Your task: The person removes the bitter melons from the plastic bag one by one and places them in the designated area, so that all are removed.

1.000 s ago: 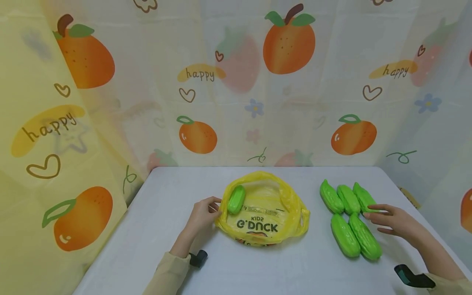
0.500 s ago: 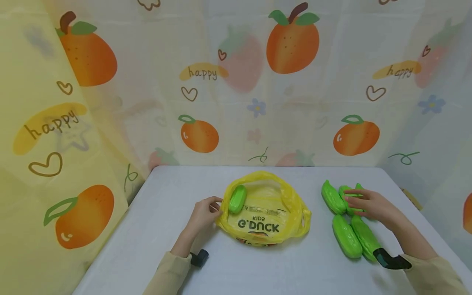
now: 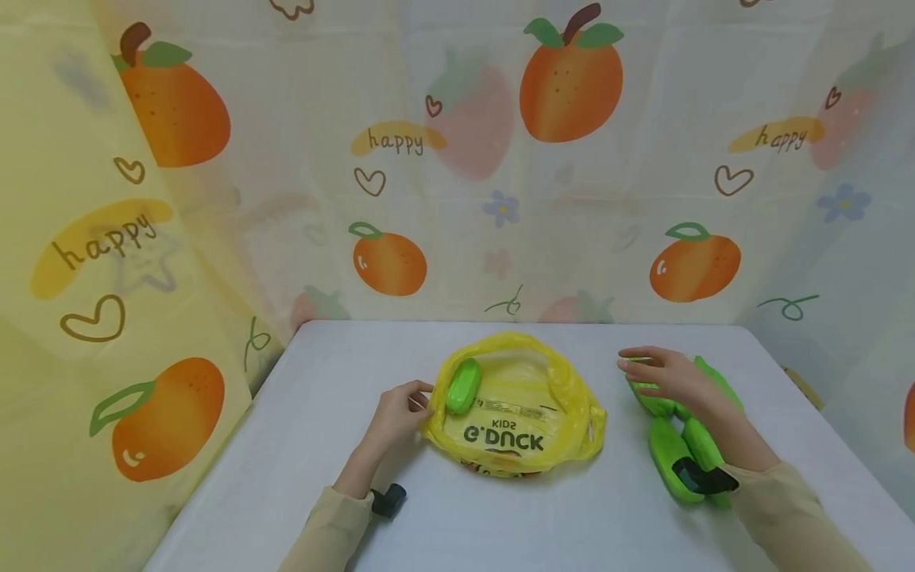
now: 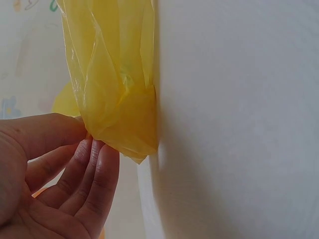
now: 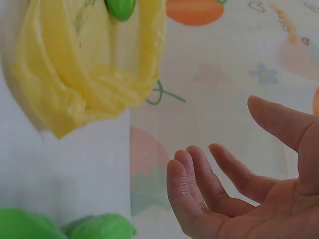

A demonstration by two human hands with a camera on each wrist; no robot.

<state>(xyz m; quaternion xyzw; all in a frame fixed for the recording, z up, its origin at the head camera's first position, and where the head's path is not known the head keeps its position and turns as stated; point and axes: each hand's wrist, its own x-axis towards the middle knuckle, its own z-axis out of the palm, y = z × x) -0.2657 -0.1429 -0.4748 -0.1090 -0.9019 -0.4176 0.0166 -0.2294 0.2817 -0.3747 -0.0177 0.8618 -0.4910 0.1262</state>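
Observation:
A yellow plastic bag (image 3: 582, 401) with dark lettering stands wide-mouthed on the white table, and one glossy green cucumber-like vegetable (image 3: 464, 387) lies inside at its left. My left hand (image 3: 395, 417) pinches the bag's left edge; in the left wrist view, thumb and fingertips meet on the yellow film (image 4: 117, 104). To the right lies a cluster of several similar green vegetables (image 3: 668, 461). My right hand (image 3: 675, 381) hovers over the far part of that cluster and hides some of it. Its fingers (image 5: 204, 181) are spread and loosely bent, holding nothing in the right wrist view.
Fruit-printed curtains (image 3: 557, 199) hang behind the table and at both sides. The white table (image 3: 543, 524) ends at a straight back edge against the curtain. Black camera mounts (image 3: 389, 500) sit on both wrists.
My right hand has moved left and farther away over the green vegetables, from their right side to the far left ones. The left hand stays at the bag's edge.

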